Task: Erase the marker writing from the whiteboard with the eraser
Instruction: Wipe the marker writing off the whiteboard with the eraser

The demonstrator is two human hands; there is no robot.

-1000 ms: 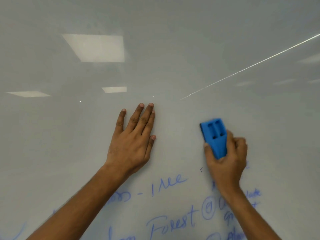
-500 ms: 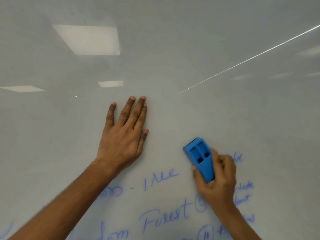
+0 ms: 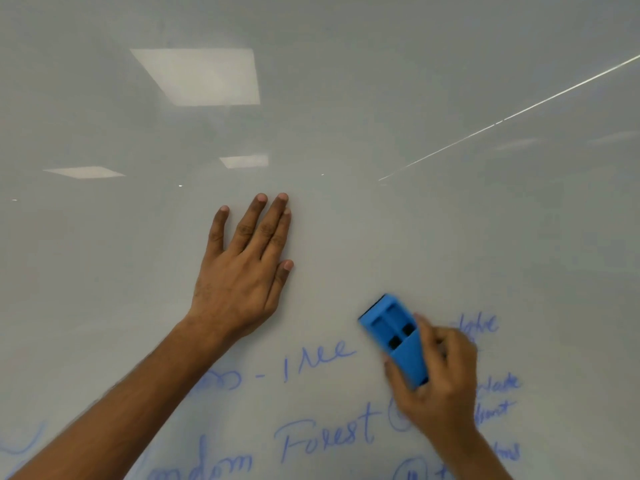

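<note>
The left hand (image 3: 242, 271) lies flat, fingers straight, on the glossy whiteboard (image 3: 450, 237). Blue marker writing (image 3: 318, 434) loops below and between the hands. The right hand (image 3: 440, 382) grips a blocky blue plastic eraser (image 3: 391, 334), tilted against the board beside the writing.

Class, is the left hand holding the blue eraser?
No, the left hand lies flat on the whiteboard; the right hand grips the eraser.

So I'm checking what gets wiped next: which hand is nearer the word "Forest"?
Right. The right hand, gripping the blue eraser, sits just up and right of "Forest". The left hand lies flat on the whiteboard, well above it.
</note>
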